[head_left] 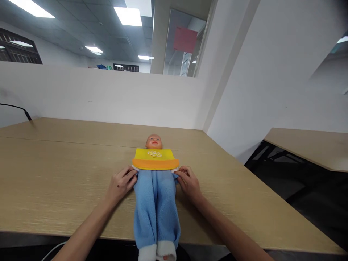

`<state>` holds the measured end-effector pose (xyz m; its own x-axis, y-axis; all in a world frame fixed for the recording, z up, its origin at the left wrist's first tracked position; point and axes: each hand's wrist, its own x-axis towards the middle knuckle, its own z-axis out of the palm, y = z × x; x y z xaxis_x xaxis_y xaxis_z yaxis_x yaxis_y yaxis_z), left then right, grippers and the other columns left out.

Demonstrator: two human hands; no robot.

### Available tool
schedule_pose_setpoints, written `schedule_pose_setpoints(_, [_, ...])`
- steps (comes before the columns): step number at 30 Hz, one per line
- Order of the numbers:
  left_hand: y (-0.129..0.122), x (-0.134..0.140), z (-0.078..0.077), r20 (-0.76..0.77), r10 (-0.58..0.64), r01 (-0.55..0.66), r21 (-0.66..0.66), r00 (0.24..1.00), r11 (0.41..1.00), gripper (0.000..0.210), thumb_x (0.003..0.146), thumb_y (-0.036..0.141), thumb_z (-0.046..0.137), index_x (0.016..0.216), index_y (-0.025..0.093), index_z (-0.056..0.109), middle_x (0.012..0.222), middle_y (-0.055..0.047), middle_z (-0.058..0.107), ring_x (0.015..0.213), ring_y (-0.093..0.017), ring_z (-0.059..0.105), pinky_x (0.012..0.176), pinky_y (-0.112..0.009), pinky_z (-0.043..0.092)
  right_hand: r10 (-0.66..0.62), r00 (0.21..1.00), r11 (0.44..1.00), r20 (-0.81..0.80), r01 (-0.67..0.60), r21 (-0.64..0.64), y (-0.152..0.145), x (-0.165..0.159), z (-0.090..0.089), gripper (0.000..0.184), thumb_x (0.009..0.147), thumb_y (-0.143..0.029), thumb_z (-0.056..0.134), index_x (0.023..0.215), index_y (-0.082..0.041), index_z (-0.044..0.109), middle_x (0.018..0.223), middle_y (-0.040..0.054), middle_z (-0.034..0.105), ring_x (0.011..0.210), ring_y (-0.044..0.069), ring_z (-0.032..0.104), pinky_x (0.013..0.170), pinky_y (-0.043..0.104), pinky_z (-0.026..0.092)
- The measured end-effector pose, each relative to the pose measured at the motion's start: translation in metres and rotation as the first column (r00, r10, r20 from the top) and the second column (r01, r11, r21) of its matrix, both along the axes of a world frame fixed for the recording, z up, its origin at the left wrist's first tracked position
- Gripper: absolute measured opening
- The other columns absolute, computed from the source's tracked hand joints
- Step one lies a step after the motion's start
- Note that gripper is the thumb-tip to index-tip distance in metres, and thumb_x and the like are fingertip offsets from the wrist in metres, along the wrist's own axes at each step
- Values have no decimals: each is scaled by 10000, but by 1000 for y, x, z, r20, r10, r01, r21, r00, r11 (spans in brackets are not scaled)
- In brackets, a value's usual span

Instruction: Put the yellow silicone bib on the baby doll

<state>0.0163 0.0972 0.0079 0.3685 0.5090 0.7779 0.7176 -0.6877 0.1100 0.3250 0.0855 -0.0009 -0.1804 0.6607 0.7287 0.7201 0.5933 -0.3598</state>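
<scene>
Wood-grain table [54,181]: light tan top running far to a white partition wall [95,94], with a seam across the far part.
Doll [155,181]: on its back mid-table, head far, feet over the near edge.
Clothes: blue fleece trousers [156,206], yellow-orange bib [154,159].
Left hand [121,185]: fingers curled, pinching the trousers' waist on the left.
Right hand [189,181]: pinching the waist on the right.
Room: ceiling light panels [127,16], second table [312,145] right.

Wooden surface [67,170] ran wide. White partition [108,94] stood behind it. Black cable [19,108] hung at far left. Second wooden surface [312,145] sat right. Pink sheet [185,40], possibly paper, showed on glass beyond.
</scene>
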Motion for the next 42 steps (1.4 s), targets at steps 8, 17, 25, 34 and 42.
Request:
schedule_pose_setpoints(8, [-1, 2, 1, -18, 36, -36, -2, 999, 999, 204, 824, 172, 488, 911, 192, 672, 908, -70, 650, 788, -157, 632, 675, -237, 502, 25, 998, 1000, 56, -25, 6, -4, 0, -1, 233, 835, -175, 443, 865, -198, 672, 961, 89, 545, 769, 146, 543, 697, 281, 476])
schedule_pose_setpoints(17, [5, -1, -5, -37, 49, -50, -23, 998, 998, 238, 862, 194, 476, 982, 214, 680, 895, -69, 600, 782, -144, 595, 655, -227, 487, -18, 997, 999, 81, 14, 45, -1, -1, -4, 200, 790, -156, 481, 831, -216, 668, 956, 79, 560, 798, 155, 565, 705, 285, 491])
schedule_pose_setpoints(25, [6, -2, -6, 33, -53, 53, -3, 998, 999, 206, 864, 191, 505, 935, 197, 698, 852, -67, 607, 748, -133, 592, 633, -216, 459, 47, 995, 997, 90, -52, 55, -6, 1, -1, 179, 814, -152, 482, 910, -210, 621, 979, 83, 529, 841, 163, 556, 734, 292, 484])
schedule_pose_setpoints(34, [1, -4, 5, 468, 83, 73, -305, 880, 950, 274, 871, 358, 478, 1027, 189, 627, 892, -53, 622, 742, -152, 575, 695, -274, 465, -120, 931, 979, -345, 55, -194, 10, 14, -9, 158, 829, -251, 416, 933, -192, 520, 893, 75, 609, 832, 192, 585, 784, 345, 480])
schedule_pose_setpoints(42, [59, -1, -17, 847, 350, 526, -525, 400, 670, 388, 797, 465, 546, 1031, 158, 584, 999, -93, 653, 879, -196, 643, 815, -327, 502, -249, 587, 880, -770, -195, -433, 71, 11, -18, 252, 707, -377, 593, 851, -171, 601, 847, 66, 673, 819, 206, 622, 798, 340, 488])
